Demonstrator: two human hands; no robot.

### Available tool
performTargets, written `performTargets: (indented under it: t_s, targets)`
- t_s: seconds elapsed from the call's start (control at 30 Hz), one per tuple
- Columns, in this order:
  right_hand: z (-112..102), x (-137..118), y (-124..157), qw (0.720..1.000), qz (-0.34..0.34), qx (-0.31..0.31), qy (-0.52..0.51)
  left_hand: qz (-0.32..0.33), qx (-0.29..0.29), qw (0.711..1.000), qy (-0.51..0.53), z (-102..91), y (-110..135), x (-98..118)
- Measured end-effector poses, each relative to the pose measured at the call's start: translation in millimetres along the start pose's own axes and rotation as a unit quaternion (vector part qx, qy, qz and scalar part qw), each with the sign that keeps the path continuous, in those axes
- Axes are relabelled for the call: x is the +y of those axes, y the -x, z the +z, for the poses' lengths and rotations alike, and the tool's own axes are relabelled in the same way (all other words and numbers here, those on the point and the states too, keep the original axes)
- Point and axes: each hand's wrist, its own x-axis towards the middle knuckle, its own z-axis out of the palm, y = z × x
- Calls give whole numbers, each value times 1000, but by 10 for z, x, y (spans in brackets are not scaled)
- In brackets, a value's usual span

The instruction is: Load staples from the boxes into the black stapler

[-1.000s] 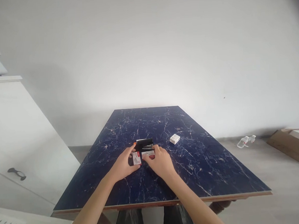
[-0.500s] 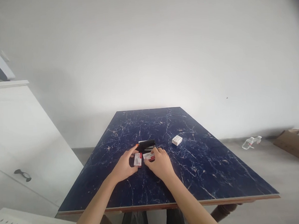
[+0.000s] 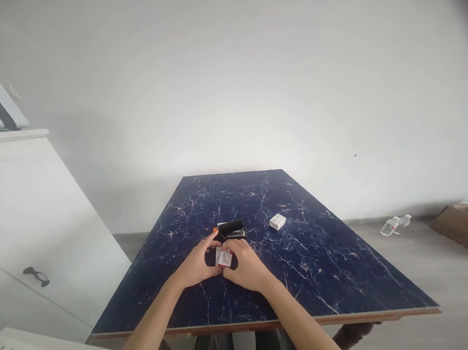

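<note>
Altogether, two hands showed in the head view, both low over the middle of the bench [image 3: 178, 300]. Two small cartons were between them, overlapping so closely that their shared edge was hard to make out: a left carton [image 3: 218, 257] and a right carton [image 3: 225, 258], white with some red. The left hand [image 3: 195, 264] was curved in a broad C, thumb below and fingers above, holding the left carton by its ends. The right hand [image 3: 245, 265] was rounded the same way, more narrowly, and held the right carton, its fingertips close to those of the left hand.

Just beyond the fingers lay one black stapler [image 3: 231, 227], with a strip of something white showing behind its left end. One white box [image 3: 277, 222] sat apart, to the right of the stapler.

The bench had a dark blue top with pale, marble-like veins, a brown front edge and one turned leg visible at the lower right. Behind it rose a plain pale wall [image 3: 228, 80]. On the grey floor at right were two clear bottles [image 3: 390, 226] and one cardboard box [image 3: 461, 232]. At left stood one white cabinet [image 3: 33, 208] with one dark handle [image 3: 36, 276].
</note>
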Motion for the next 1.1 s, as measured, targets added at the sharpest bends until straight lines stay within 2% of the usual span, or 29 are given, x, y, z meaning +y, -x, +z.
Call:
performTargets:
  t_s: [0.23,0.43,0.5,0.57,0.67,0.7,0.73,0.83,0.9,1.03,1.1]
  targets:
    - [6,40,-27,998,-16,-41,-42,-19,-24,999,15,-36,10,18]
    - [-8,34,-24,996,-30,-86,5,-14,-32,999,25,-62,-1,58]
    - [-3,32,-23,996,-49,-76,13,-16,-28,999,24,-61,-8,76]
    - [-12,43,-45,999,-49,-6,16,-19,-17,1000,15,-51,-16,90]
    - [-46,114,-143,981,26,187,45,-16,-4,1000,-3,-35,-15,114]
    - [-57,158,-188,970,52,228,60,-15,-3,1000,-8,-32,-9,126]
    - [-65,211,-236,965,71,243,73,-13,-3,1000,-13,-32,0,139]
    - [-74,399,-369,974,99,194,63,11,7,1000,-16,-51,17,167]
    - [-78,508,-429,981,122,150,35,22,47,998,-18,-78,-18,149]
    - [-93,606,-477,984,142,98,52,-57,188,979,-46,-110,-251,16]
    - [-92,626,-486,982,150,92,72,-82,186,976,-73,-86,-388,-42]
